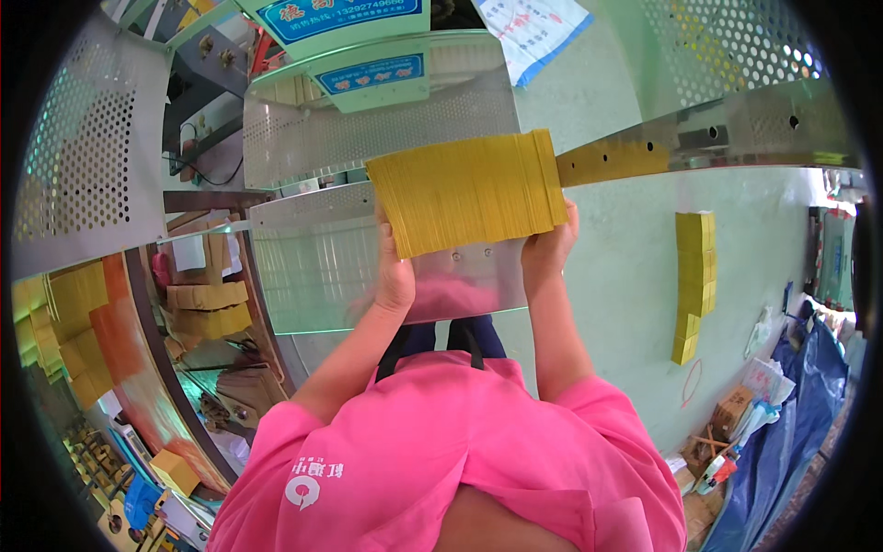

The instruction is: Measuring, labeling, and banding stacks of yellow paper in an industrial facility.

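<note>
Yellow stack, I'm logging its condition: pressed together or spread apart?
Together: the yellow stack shows packed layers between left hand and right hand.

A workshop, shown by perforated metal panels and yellow stacks on the floor

Bright pink shirt with loose short sleeves, white round emblem and lettering at left chest; dark blue trousers; black straps at the waist.

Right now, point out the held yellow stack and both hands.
Held yellow stack [471, 195], head view: middle of its broad side.
Left hand [395, 276], head view: below the thumb.
Right hand [550, 247], head view: middle of the hand.
</note>
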{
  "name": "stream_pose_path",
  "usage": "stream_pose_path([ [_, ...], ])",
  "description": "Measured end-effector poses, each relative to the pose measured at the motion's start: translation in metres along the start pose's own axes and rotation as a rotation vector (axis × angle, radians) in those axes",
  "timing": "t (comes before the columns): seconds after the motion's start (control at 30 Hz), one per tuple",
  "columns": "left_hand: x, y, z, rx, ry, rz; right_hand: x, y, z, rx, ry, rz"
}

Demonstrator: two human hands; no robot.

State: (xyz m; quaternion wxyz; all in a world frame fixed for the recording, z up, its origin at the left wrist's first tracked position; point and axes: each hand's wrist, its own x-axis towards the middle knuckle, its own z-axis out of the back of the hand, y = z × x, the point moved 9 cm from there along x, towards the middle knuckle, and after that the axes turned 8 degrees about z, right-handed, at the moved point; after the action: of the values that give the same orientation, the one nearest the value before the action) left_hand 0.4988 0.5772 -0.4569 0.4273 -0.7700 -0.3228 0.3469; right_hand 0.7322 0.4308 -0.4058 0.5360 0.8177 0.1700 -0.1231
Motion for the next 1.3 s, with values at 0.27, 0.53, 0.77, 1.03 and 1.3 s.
stream_pose_path([
  [0.27,-0.009,-0.028,0.000,-0.092,-0.036,0.046,-0.072,0.087,-0.014,-0.699,0.503,0.612],
  [0.53,-0.005,-0.053,-0.027,-0.091,0.027,0.035,-0.158,0.053,-0.196,-1.291,1.432,1.221],
  [0.77,-0.001,-0.027,-0.011,0.069,0.063,0.112,-0.151,0.072,-0.200,-1.426,1.355,1.215],
  [1.03,-0.013,-0.044,-0.016,0.906,-0.088,-0.360,-0.063,0.057,-0.170,-1.641,1.114,1.186],
  [1.3,-0.005,-0.021,0.004,0.799,-0.069,0.160,-0.081,0.093,-0.153,-1.275,1.153,1.274],
])
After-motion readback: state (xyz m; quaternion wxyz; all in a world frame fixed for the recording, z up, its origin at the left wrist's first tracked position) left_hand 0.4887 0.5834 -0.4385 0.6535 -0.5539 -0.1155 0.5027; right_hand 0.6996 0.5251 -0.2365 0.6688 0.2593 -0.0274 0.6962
